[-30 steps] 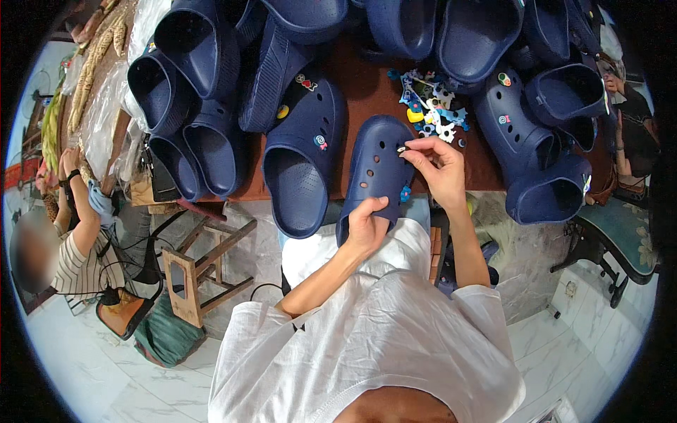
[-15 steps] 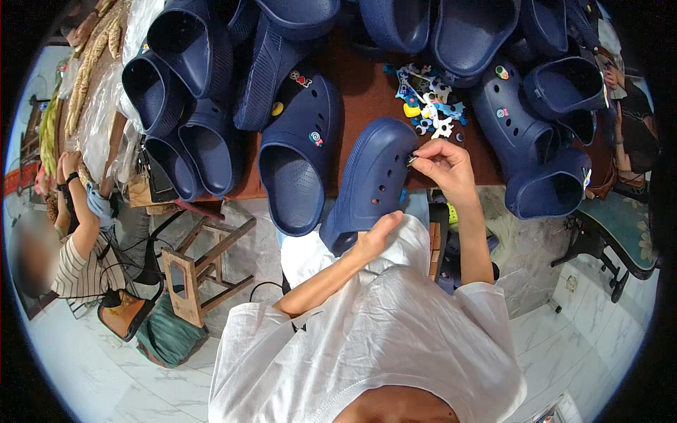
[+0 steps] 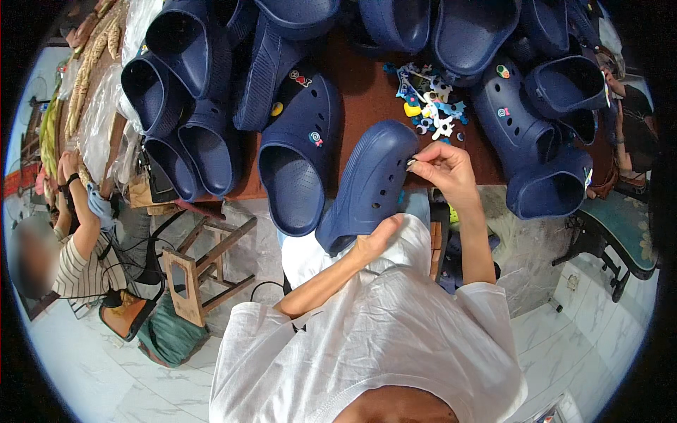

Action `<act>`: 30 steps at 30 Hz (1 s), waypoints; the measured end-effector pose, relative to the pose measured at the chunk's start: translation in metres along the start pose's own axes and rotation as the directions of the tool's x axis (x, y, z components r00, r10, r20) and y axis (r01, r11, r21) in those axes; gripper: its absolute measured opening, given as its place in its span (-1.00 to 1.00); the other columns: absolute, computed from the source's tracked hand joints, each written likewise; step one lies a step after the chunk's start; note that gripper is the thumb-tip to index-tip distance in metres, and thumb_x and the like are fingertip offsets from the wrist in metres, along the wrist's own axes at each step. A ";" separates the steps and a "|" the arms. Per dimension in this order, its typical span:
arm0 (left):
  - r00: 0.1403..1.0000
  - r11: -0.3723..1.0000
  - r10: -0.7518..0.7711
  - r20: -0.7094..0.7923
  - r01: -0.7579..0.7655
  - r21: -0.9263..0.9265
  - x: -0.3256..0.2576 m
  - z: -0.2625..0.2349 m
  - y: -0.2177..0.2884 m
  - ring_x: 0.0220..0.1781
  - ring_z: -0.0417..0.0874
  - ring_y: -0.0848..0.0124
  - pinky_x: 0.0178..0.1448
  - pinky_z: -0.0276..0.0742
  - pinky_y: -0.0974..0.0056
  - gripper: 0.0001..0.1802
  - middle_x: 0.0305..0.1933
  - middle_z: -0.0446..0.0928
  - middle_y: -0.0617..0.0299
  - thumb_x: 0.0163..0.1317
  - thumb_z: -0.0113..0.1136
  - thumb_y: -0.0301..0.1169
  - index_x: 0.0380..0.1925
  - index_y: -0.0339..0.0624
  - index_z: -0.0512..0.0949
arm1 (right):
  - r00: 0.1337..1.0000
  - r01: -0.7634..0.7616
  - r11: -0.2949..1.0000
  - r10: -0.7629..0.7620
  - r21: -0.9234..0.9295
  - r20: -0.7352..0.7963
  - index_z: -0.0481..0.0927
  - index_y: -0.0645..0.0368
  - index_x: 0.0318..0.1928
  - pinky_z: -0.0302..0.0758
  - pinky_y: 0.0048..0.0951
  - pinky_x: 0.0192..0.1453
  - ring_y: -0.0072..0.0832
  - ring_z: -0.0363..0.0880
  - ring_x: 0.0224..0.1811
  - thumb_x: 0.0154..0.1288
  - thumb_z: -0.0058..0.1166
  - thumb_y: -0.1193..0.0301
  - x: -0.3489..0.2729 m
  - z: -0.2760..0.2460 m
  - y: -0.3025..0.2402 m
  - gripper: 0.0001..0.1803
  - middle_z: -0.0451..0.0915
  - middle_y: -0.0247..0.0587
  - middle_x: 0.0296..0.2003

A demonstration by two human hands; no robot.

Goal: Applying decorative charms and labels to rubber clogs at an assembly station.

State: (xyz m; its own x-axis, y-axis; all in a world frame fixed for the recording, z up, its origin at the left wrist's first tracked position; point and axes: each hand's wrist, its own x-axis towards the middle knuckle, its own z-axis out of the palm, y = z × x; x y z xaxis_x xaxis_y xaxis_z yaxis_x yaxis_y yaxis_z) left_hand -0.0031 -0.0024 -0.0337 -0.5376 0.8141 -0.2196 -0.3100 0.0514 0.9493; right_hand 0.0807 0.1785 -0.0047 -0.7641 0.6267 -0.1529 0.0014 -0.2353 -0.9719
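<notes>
A navy blue clog (image 3: 368, 180) with round holes in its upper is tilted at the table's near edge. My left hand (image 3: 379, 236) grips its heel end, thumb outside and the other fingers hidden inside. My right hand (image 3: 444, 166) pinches a small shoe charm (image 3: 411, 163) against the clog's right side, near the upper holes; its design is too small to tell. To the left lies another navy clog (image 3: 300, 151) bearing several charms. Beyond my right hand is a heap of loose charms (image 3: 430, 99) in blue, white and yellow.
Many navy clogs (image 3: 190, 49) crowd the far and side parts of the brown-covered table (image 3: 363, 92). At right, a decorated clog (image 3: 511, 109) sits by others. A wooden stool (image 3: 204, 264) stands below left; a person (image 3: 84, 233) works at far left.
The clog has turned slightly, its upper now facing more to the right, and its heel end has shifted a little left. My right hand still pinches the charm at its side.
</notes>
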 end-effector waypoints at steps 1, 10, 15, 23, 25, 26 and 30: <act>0.999 0.999 -0.031 0.012 0.032 -0.011 0.000 -0.001 0.004 -0.33 0.43 0.49 -0.25 0.40 0.34 -0.85 -0.32 0.45 0.34 0.11 0.20 -0.47 -0.30 -0.23 0.51 | 1.000 0.000 1.000 0.000 0.000 -0.002 0.62 0.31 -0.25 0.56 -0.60 -0.13 -0.64 0.60 -0.28 0.18 0.25 0.63 0.000 -0.001 0.000 -0.88 0.65 -0.26 -0.33; 0.995 0.996 -0.074 0.073 0.077 -0.036 -0.002 -0.011 0.006 -0.27 0.45 0.48 -0.20 0.41 0.34 -0.74 -0.24 0.46 0.32 0.05 0.19 -0.46 -0.21 -0.24 0.52 | 0.995 -0.084 0.994 0.088 -0.068 0.049 0.39 0.25 0.22 0.45 -0.44 0.17 -0.52 0.46 0.11 0.05 0.37 0.55 0.006 -0.001 -0.020 -0.31 0.47 -0.21 0.10; 0.985 0.990 -0.134 0.107 0.139 -0.039 -0.001 -0.014 0.010 -0.21 0.46 0.46 -0.13 0.42 0.34 -0.63 -0.15 0.47 0.29 0.01 0.18 -0.45 -0.11 -0.26 0.49 | 0.987 -0.043 0.997 0.034 0.057 0.158 0.31 0.27 0.28 0.33 -0.36 0.32 -0.40 0.42 0.21 0.10 0.32 0.55 0.008 0.000 -0.014 -0.28 0.43 -0.12 0.17; 0.952 0.917 -0.294 0.083 0.305 -0.258 -0.002 -0.016 0.000 -0.08 0.49 0.40 0.05 0.38 0.29 -0.61 -0.08 0.48 0.24 0.04 0.10 -0.53 -0.05 -0.27 0.46 | 0.989 -0.056 0.996 0.065 -0.072 0.131 0.22 0.31 0.30 0.30 -0.36 0.35 -0.41 0.39 0.24 0.28 0.15 0.49 0.005 0.010 -0.014 -0.38 0.38 -0.07 0.19; 0.957 0.911 -0.281 0.076 0.291 -0.294 -0.003 -0.020 -0.024 -0.04 0.49 0.36 0.10 0.38 0.26 -0.57 -0.04 0.48 0.21 0.05 0.08 -0.53 0.00 -0.27 0.43 | 0.993 -0.048 0.991 0.061 -0.122 0.104 0.21 0.31 0.31 0.30 -0.37 0.34 -0.42 0.38 0.24 0.32 0.10 0.49 0.005 0.017 -0.012 -0.41 0.38 -0.07 0.20; 0.960 0.902 -0.270 0.075 0.279 -0.329 0.001 -0.017 -0.021 0.01 0.50 0.32 0.14 0.37 0.24 -0.53 0.00 0.48 0.18 0.05 0.06 -0.54 0.06 -0.28 0.40 | 0.998 -0.018 0.992 0.026 -0.125 0.065 0.20 0.31 0.32 0.31 -0.38 0.33 -0.42 0.38 0.24 0.33 0.09 0.48 0.005 0.019 -0.009 -0.40 0.37 -0.06 0.20; 0.950 0.685 -0.287 0.124 0.294 -0.667 0.012 -0.005 0.006 0.12 0.48 0.26 0.25 0.34 0.18 -0.45 0.10 0.46 0.12 0.05 0.01 -0.56 0.14 -0.29 0.35 | 0.998 0.019 0.996 -0.014 -0.088 0.055 0.15 0.31 0.36 0.35 -0.39 0.31 -0.41 0.37 0.25 0.35 0.11 0.46 0.009 0.016 0.004 -0.35 0.36 -0.05 0.22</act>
State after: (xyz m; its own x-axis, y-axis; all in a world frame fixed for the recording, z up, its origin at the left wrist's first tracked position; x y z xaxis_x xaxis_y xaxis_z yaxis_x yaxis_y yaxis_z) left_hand -0.0156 0.0047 -0.0313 -0.3245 0.8303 -0.4532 -0.8933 -0.1114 0.4355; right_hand 0.0639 0.1714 -0.0070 -0.7985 0.5880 -0.1292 0.0441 -0.1569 -0.9866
